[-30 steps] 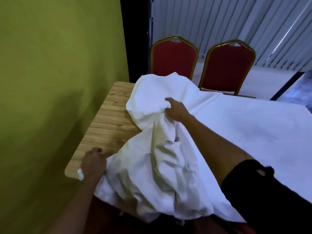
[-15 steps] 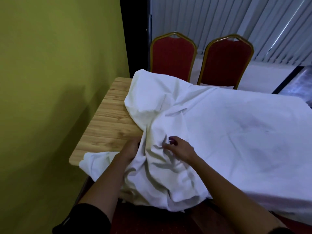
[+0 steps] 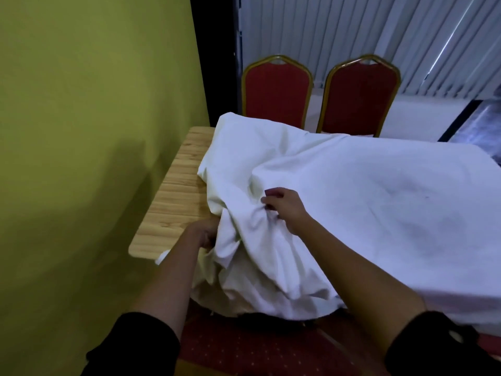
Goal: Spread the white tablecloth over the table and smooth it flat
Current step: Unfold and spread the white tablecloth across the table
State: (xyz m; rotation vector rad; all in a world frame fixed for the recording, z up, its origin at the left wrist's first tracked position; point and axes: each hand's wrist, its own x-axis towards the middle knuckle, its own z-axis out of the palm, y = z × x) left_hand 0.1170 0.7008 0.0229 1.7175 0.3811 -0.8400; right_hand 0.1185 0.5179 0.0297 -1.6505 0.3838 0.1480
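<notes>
The white tablecloth [image 3: 379,202] lies over most of the wooden table [image 3: 176,185], flat on the right and bunched in thick folds at the near left. A bare strip of wood shows along the left side. My left hand [image 3: 203,232] is at the edge of the bunched folds near the table's front left corner, fingers closed into the cloth and partly hidden by it. My right hand [image 3: 284,207] rests on top of the bunch, fingers curled and pinching a fold. A loose mass of cloth hangs over the near edge between my arms.
A yellow-green wall [image 3: 81,131] runs close along the table's left side. Two red chairs with gold frames [image 3: 276,90] [image 3: 357,93] stand behind the far edge, before vertical blinds. A red seat cushion [image 3: 257,346] is below the near edge.
My left hand left the front corner and moved right into the folds. My right hand pulled back from the far bunch toward me, and now sits on the near bunch. The cloth's far part has settled flatter.
</notes>
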